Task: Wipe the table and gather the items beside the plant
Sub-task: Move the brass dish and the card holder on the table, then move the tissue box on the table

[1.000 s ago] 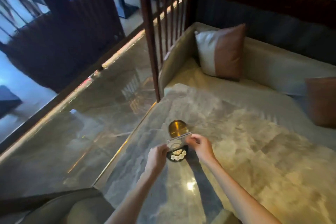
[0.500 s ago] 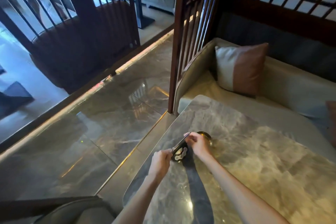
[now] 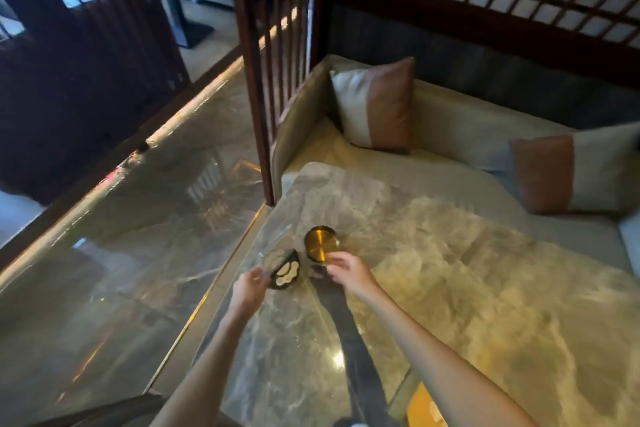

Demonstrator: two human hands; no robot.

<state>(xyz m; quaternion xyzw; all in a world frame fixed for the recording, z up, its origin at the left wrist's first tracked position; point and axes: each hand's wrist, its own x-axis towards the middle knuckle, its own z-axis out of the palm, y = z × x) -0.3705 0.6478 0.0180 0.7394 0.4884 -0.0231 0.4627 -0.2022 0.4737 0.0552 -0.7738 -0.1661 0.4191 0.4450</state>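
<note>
Right hand quit the clear card — nears shiny brass dish.

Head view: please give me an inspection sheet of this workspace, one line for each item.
Surface: marble table, glossy, light glare.
Job's things: gold round dish, black patterned piece and clear sheet, close together near the table's left edge; no plant seen.
Clutter: nothing seen.
Grips: left hand pinches the clear sheet; right hand curled at the dish's near rim, hold unclear.
Cables: nothing seen.
Surroundings: sofa with two cushions, wooden lattice screen, glossy floor.
</note>
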